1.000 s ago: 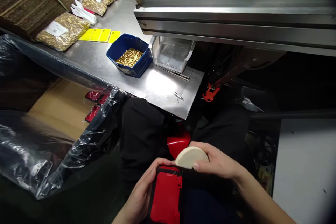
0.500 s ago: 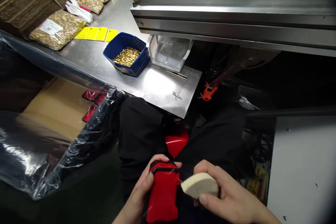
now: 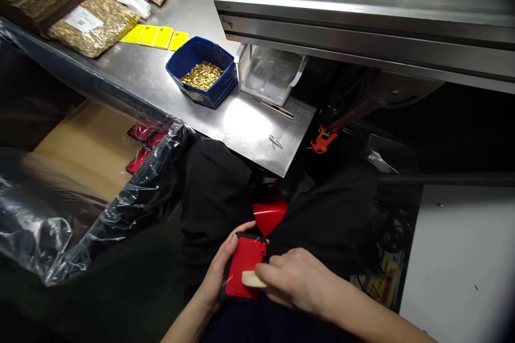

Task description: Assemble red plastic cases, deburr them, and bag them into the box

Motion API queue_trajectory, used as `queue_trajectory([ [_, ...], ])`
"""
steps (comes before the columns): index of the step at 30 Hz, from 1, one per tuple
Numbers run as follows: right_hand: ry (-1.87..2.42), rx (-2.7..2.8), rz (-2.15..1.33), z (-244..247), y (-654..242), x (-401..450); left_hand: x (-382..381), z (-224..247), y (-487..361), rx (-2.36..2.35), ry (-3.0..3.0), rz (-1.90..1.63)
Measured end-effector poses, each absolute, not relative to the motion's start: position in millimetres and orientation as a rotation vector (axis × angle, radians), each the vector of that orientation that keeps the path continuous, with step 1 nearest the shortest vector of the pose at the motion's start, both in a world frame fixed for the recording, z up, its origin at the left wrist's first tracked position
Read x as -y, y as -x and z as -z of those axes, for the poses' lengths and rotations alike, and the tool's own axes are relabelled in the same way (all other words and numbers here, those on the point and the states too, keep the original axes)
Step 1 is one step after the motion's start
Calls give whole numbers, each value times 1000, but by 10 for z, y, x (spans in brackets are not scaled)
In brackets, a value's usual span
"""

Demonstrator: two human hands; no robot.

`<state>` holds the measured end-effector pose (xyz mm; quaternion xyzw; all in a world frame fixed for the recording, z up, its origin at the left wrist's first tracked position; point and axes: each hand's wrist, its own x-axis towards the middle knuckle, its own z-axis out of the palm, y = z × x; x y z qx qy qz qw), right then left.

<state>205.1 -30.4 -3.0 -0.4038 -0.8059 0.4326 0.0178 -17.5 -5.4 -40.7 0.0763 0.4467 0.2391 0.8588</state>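
Low in the head view, my left hand (image 3: 219,268) is wrapped round the left side of a small red pouch (image 3: 245,257) with black edging. A red tag or zip pull shows near the pouch's upper right corner. My right hand (image 3: 292,281) is closed on a cream-coloured sponge (image 3: 253,279), whose edge lies against the pouch's red face. Most of the sponge is hidden under my fingers. Both hands are above my lap, in front of the red seat edge or red object (image 3: 269,214) between my knees.
On the metal table (image 3: 277,163) are a blue bin (image 3: 201,91) of small gold pieces, a clear tray (image 3: 269,75), tweezers (image 3: 276,109), yellow cards (image 3: 155,36) and bagged gold pieces (image 3: 94,27). A plastic-lined box (image 3: 88,150) holding red pouches is left; a conveyor frame (image 3: 362,27) runs across upper right.
My right hand has moved left and turned over, bringing the sponge from beside the pouch onto its face. The pouch has shifted upward and now shows a flat red side.
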Motion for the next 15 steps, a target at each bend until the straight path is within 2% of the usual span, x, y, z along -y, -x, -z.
queue_trajectory([
  [15,1296,2569,-1426,11,-1944,316,130,486,266,-847,-39,-503],
])
